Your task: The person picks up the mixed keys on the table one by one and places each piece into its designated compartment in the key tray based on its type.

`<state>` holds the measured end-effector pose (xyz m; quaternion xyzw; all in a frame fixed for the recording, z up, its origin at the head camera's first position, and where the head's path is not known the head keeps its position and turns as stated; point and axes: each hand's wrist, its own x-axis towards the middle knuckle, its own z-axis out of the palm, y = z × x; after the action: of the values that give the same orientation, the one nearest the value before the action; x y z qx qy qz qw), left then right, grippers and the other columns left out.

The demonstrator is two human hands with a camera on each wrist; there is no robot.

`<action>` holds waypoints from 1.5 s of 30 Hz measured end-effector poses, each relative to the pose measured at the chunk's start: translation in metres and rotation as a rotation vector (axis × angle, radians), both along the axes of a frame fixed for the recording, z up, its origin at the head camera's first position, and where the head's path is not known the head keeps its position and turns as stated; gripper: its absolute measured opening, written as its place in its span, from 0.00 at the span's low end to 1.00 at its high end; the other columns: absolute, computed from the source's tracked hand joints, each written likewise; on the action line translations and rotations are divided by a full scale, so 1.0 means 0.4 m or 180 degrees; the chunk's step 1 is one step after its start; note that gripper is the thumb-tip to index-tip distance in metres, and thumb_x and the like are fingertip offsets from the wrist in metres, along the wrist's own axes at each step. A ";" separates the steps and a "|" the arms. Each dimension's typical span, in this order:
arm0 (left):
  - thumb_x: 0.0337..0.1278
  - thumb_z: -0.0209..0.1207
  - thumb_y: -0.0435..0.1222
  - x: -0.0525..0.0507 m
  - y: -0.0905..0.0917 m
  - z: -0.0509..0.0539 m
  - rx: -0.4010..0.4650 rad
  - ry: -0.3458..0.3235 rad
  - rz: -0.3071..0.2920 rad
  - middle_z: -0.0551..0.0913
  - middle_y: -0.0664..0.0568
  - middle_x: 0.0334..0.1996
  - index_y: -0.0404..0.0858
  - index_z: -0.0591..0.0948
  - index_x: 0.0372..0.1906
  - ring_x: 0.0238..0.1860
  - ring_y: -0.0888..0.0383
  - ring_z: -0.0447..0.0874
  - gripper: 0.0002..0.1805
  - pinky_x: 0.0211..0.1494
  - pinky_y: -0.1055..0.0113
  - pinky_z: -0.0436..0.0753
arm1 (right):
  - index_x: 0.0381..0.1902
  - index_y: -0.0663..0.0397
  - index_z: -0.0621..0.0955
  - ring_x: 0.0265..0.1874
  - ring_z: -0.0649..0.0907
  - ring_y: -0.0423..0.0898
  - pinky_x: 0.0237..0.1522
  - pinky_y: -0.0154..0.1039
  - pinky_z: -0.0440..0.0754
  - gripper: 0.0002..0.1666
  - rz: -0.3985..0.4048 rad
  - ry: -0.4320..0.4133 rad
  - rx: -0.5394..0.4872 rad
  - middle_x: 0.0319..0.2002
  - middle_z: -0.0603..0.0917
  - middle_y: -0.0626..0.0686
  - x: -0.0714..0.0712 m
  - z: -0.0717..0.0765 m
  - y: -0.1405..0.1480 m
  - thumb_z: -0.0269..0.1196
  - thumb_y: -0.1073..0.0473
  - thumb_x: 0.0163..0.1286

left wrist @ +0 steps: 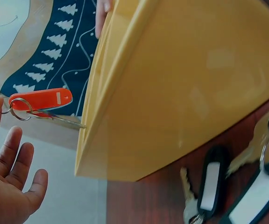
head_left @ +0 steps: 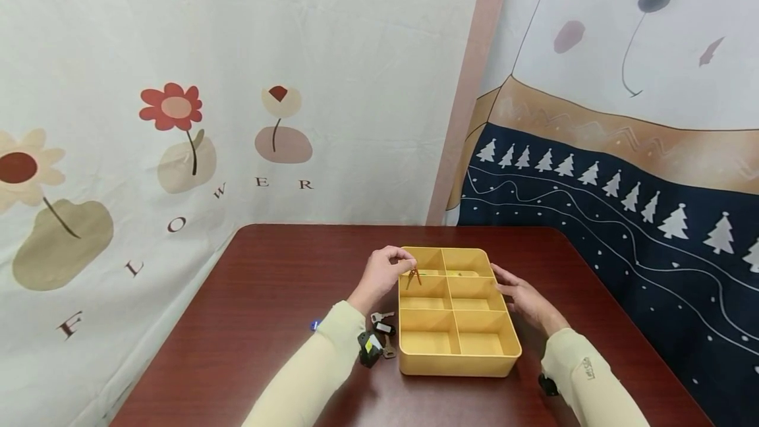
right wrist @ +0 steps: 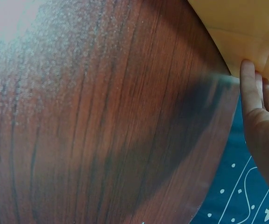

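Observation:
Between thumb and fingertip, my left hand [head_left: 379, 274] pinches a key ring [left wrist: 20, 109] carrying an orange key tag [left wrist: 41, 99] and a metal key [left wrist: 64, 120]. They dangle over the far left part of a yellow compartment box [head_left: 456, 366]. The other fingers of that hand are spread loosely. My right hand [head_left: 530, 302] touches the box's right outer wall with fairly straight fingers [right wrist: 249, 86]. Left of the box, keys with black tags [left wrist: 212, 182] lie on the table, partly hidden by the left wrist in the head view.
A blue tag [head_left: 315, 325] shows beside the left sleeve on the dark red wooden table [head_left: 284, 269]. Small items [head_left: 462, 274], too small to tell, lie in the far right compartment. Printed cloths [head_left: 367, 84] hang behind the table and on its right.

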<state>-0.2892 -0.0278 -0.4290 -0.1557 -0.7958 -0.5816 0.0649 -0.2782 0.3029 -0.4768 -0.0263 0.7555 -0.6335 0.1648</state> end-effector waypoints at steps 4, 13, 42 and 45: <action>0.55 0.67 0.34 0.000 0.024 -0.018 -0.0131 0.0132 -0.0007 0.83 0.54 0.35 0.39 0.87 0.31 0.35 0.56 0.74 0.03 0.38 0.66 0.72 | 0.80 0.46 0.47 0.71 0.61 0.63 0.63 0.58 0.69 0.36 -0.0012 -0.0008 0.0029 0.78 0.47 0.61 -0.001 -0.001 -0.002 0.47 0.58 0.81; 0.56 0.68 0.35 0.007 0.054 -0.026 -0.0263 -0.0015 -0.0138 0.86 0.55 0.37 0.40 0.88 0.30 0.43 0.55 0.79 0.02 0.47 0.61 0.75 | 0.80 0.48 0.47 0.71 0.62 0.64 0.63 0.59 0.69 0.36 -0.0038 0.0016 0.0026 0.78 0.47 0.62 0.001 0.004 -0.007 0.46 0.59 0.81; 0.57 0.68 0.36 0.000 -0.007 -0.025 -0.0461 0.0105 -0.0230 0.85 0.50 0.41 0.38 0.88 0.38 0.38 0.56 0.76 0.06 0.42 0.65 0.75 | 0.80 0.48 0.47 0.71 0.61 0.63 0.63 0.58 0.69 0.36 -0.0018 0.0016 -0.0036 0.78 0.48 0.62 0.002 0.000 0.000 0.47 0.59 0.81; 0.57 0.68 0.35 0.001 -0.034 -0.029 -0.0470 0.0160 -0.0297 0.85 0.49 0.40 0.36 0.88 0.39 0.38 0.57 0.78 0.07 0.42 0.66 0.77 | 0.80 0.48 0.47 0.71 0.60 0.63 0.64 0.58 0.69 0.36 -0.0021 0.0013 -0.0031 0.78 0.48 0.62 0.002 0.000 0.001 0.47 0.59 0.81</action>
<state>-0.2888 -0.0414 -0.4405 -0.2116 -0.8265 -0.5197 0.0460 -0.2775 0.3035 -0.4768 -0.0259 0.7528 -0.6377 0.1611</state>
